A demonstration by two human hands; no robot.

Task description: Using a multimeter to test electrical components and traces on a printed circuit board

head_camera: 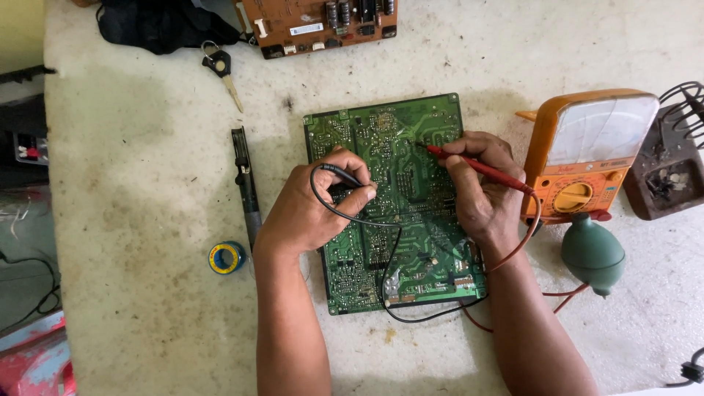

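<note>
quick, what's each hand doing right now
Left hand: closed on the thin black test probe, tip on the green circuit board.
Right hand: closed on the thin red test probe, tip on the same board.

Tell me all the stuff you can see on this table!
table: one, dirty white, under everything
green board: one, green, centre
brown board: one, brown, top edge
meter: one, orange, right of green board
red probe: one, red, in right hand, tip on green board
black probe: one, black, in left hand
blower: one, dark green, below meter
soldering iron: one, black, left of green board
solder roll: one, blue and yellow, by iron
key: one, black head, upper left
stand: one, brown, right edge
left hand: one
right hand: one
</note>
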